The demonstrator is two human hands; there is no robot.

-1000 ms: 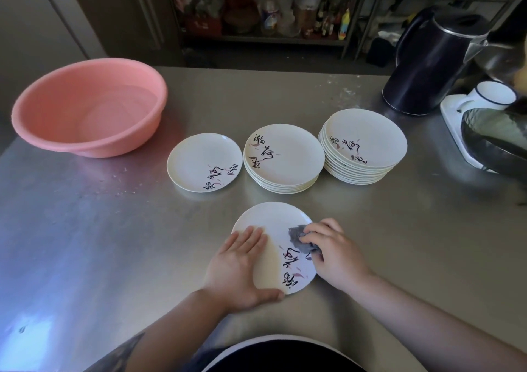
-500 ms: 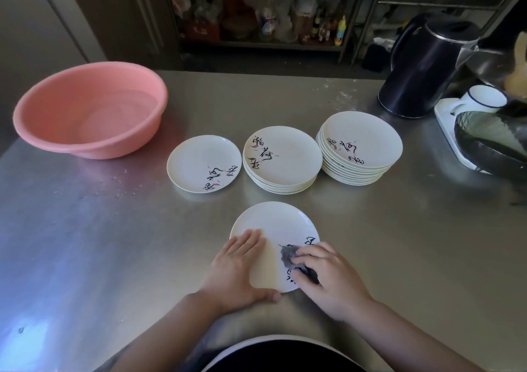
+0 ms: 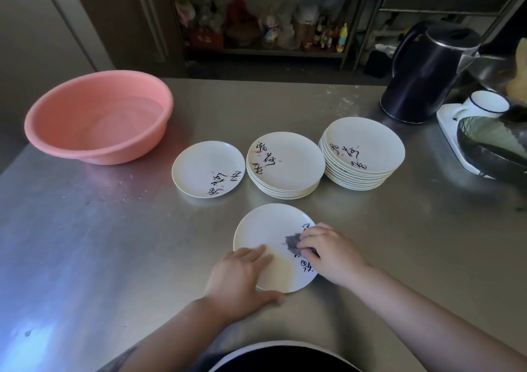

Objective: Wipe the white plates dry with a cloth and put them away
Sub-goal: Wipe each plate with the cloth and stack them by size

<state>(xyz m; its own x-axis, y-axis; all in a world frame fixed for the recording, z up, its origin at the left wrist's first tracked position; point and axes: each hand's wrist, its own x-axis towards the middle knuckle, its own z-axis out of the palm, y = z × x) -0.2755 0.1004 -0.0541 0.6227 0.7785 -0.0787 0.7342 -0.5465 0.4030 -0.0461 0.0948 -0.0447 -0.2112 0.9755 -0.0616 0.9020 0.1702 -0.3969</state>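
A pink basin (image 3: 97, 117) sits on the steel counter (image 3: 85, 243) well to the far left of the near plate (image 3: 268, 229), the landmark for this report; it appears to hold clear water. A single white plate (image 3: 205, 166) lies flat beyond and to the left of the near plate, apart from it. The left hand (image 3: 239, 277) rests on the near plate's left and front edge, fingers straight and flat on its face, thumb lying on the counter along the rim; this grip is relaxed and grasps nothing. The near plate lies flat on the counter at the front centre, close to the person's body. Directly beyond it stands a low stack of plates (image 3: 285, 163), just beside the single plate. The right hand (image 3: 330, 252) lies over the near plate's right side, fingers curled, its grip pinching a small grey cloth (image 3: 292, 243) that presses on the plate's face beside the painted characters. Beyond and to the right of the near plate stands a taller stack of plates (image 3: 365, 149), touching or nearly touching the low stack. Farther right and beyond, a dark kettle (image 3: 422, 77) stands upright. At the far right edge a white mug (image 3: 484, 105) and a dark pan (image 3: 490, 149) sit on a white tray (image 3: 447, 126).
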